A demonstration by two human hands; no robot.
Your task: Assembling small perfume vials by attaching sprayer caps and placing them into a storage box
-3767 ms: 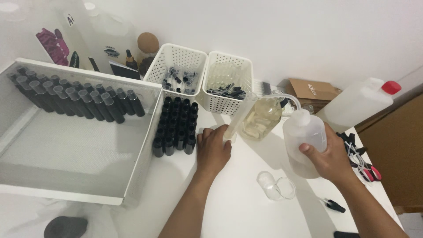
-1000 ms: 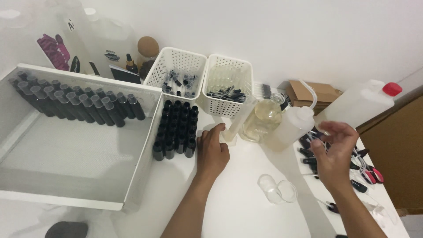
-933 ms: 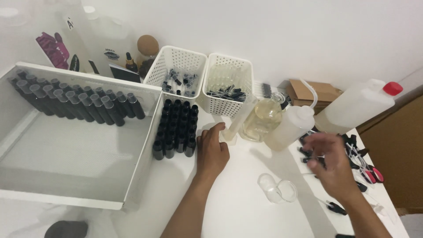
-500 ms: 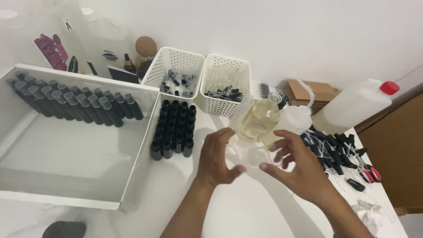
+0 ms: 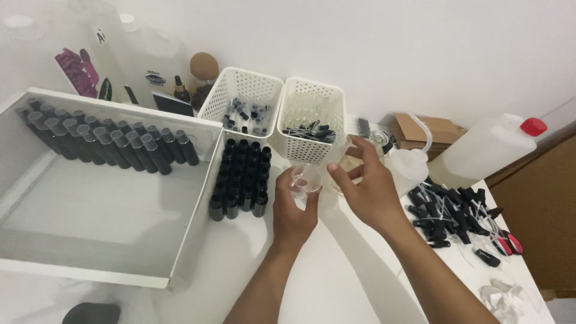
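My left hand [image 5: 294,210] grips a small clear cup [image 5: 306,179] just above the white table, beside a block of small black bottles [image 5: 240,180]. Right of the cup, my right hand [image 5: 369,189] has its thumb and fingers curved around the front of a glass flask of yellowish liquid [image 5: 347,167]. Whether it grips the flask or something small is hidden. A white squeeze bottle [image 5: 409,169] with a bent spout stands just behind that hand.
Two white perforated baskets [image 5: 243,99] [image 5: 313,117] with small parts stand at the back. At left is a large white tray [image 5: 108,204] with a row of black bottles. At right lie a pile of black dropper caps [image 5: 456,210], a red-capped jug [image 5: 492,147] and a cardboard box [image 5: 423,129].
My right hand left the squeeze bottle standing, reached into the dropper pile at the right, then came left to the flask. My left hand lifted the clear cup slightly.
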